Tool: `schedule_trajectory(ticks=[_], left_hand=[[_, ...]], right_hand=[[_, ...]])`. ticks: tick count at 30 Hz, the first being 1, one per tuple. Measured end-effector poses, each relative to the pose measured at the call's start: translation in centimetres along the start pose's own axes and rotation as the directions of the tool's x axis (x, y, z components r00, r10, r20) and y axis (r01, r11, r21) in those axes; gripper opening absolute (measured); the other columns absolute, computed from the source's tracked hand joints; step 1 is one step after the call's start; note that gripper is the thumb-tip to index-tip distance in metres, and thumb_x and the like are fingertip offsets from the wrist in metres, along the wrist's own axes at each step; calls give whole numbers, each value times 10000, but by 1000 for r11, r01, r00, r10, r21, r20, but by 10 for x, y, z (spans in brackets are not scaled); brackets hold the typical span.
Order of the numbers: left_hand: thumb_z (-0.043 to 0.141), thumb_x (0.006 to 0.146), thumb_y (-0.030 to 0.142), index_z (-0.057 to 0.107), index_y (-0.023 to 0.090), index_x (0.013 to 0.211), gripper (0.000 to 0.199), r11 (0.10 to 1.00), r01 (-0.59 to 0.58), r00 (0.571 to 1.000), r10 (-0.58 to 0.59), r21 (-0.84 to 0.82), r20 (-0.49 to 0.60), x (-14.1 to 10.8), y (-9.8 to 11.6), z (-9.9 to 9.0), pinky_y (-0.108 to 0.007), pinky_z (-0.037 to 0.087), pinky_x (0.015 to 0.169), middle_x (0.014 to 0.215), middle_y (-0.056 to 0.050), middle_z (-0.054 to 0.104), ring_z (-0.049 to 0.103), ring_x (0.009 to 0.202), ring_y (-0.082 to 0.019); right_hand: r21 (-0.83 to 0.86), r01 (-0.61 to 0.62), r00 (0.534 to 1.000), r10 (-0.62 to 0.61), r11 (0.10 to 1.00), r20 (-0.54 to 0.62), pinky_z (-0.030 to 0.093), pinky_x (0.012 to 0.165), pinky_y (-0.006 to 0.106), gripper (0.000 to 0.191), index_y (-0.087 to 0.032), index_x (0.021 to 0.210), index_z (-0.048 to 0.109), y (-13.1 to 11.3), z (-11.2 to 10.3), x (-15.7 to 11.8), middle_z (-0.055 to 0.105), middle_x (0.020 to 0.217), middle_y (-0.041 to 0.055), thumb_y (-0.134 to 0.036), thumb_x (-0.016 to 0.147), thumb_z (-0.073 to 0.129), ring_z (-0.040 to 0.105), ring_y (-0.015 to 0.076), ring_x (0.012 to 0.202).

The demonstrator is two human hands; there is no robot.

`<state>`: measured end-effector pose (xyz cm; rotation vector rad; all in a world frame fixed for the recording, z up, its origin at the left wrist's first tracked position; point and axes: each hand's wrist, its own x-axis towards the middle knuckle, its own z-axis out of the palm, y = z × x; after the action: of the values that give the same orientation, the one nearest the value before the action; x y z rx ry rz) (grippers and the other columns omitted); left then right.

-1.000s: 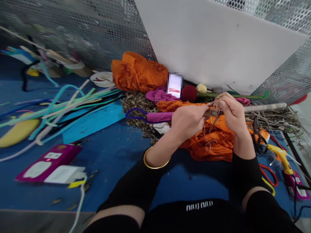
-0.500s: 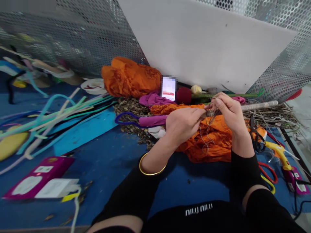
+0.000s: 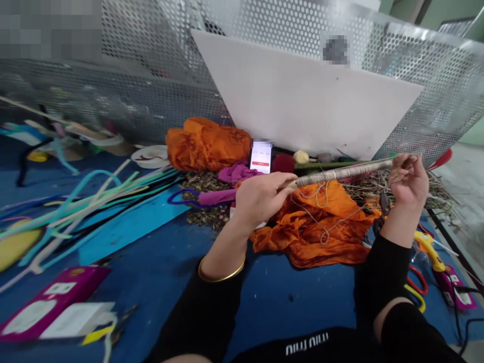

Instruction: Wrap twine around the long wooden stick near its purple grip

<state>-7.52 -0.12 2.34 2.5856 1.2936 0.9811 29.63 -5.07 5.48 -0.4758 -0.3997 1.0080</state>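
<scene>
My left hand is closed around a long stick wrapped in pale thread. Left of that hand, a purple wrapped piece and a dark blue loop stick out. My right hand is up by the stick's far end, fingers curled in a pinch. A thin loose thread hangs below the stick, curls over the orange cloth and rises towards my right hand; its end between the fingers is too fine to see clearly.
A lit phone leans beside bundled orange fabric. Coloured pipe cleaners lie left, near purple boxes. Dark cutters, a yellow glue gun and scissors are at right. A white board stands behind.
My right hand has moved away from my left hand, out to the right along the stick. More of the thread-wrapped stick shows between them. My view has tilted up slightly.
</scene>
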Motion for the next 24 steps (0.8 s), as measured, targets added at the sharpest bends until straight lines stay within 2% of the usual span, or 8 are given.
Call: schedule_trajectory(ticks=[2, 5, 9, 13, 17, 21, 23, 24], left_hand=[[661, 934, 309, 815, 247, 1200, 314, 1000, 4, 1000, -4, -2, 27, 0, -2, -4, -298, 496, 733, 1101, -44, 834, 780, 945, -252], [633, 925, 328, 815, 264, 1196, 333, 1000, -4, 998, 4, -1, 68, 0, -7, -12, -300, 503, 757, 1118, -38, 832, 777, 971, -252], [610, 907, 359, 825, 273, 1172, 352, 998, -8, 990, 16, -57, 143, -2, -20, -25, -307, 515, 790, 1104, -29, 834, 775, 975, -256], [642, 880, 446, 843, 252, 1111, 362, 977, 30, 982, 12, -213, 191, -6, -37, -38, -303, 537, 825, 1068, -37, 836, 771, 946, -256], [716, 815, 476, 857, 212, 1029, 368, 913, 110, 974, -21, -393, 224, -6, -46, -45, -269, 544, 716, 934, -47, 833, 750, 815, -234], [804, 735, 441, 860, 176, 966, 355, 808, 169, 984, -106, -565, 142, -3, -40, -40, -266, 565, 700, 876, -64, 820, 728, 764, -225], [824, 720, 434, 855, 159, 1000, 394, 734, 199, 979, -172, -649, 105, -2, -35, -35, -271, 571, 669, 846, -67, 808, 709, 705, -210], [822, 724, 431, 851, 154, 1026, 411, 709, 208, 976, -200, -673, 91, -2, -33, -33, -274, 572, 653, 838, -67, 804, 700, 680, -204]], right_hand=[[-90, 62, 996, -68, 994, -65, 480, 427, 123, 324, -201, 719, 586, 5, 2, 0, 674, 711, -34, -289, 1031, 577, 734, 78, 731], [-297, 185, 977, -207, 937, -45, 467, 436, 159, 310, -187, 717, 596, 12, 5, -3, 656, 721, -29, -295, 1007, 594, 721, 87, 676], [-547, 333, 930, -363, 768, 56, 387, 386, 196, 248, -205, 676, 634, 11, -3, -4, 640, 704, -27, -301, 876, 746, 595, 78, 521], [-682, 371, 891, -448, 630, 70, 314, 375, 215, 225, -222, 676, 671, -1, -23, 0, 632, 692, -25, -352, 782, 820, 457, 56, 458], [-692, 341, 874, -486, 636, -16, 279, 373, 228, 285, -201, 649, 640, -4, -34, 8, 590, 618, -35, -405, 748, 813, 362, 53, 424], [-668, 368, 869, -494, 647, 1, 288, 389, 200, 309, -193, 669, 593, 9, -29, 14, 587, 606, -56, -377, 754, 828, 375, 43, 434], [-667, 343, 885, -466, 662, -7, 296, 376, 183, 320, -186, 670, 595, 15, -25, 15, 578, 578, -68, -359, 756, 850, 394, 38, 414], [-638, 317, 903, -429, 702, -24, 323, 380, 176, 331, -182, 668, 593, 16, -23, 14, 580, 574, -69, -354, 758, 862, 424, 39, 416]])
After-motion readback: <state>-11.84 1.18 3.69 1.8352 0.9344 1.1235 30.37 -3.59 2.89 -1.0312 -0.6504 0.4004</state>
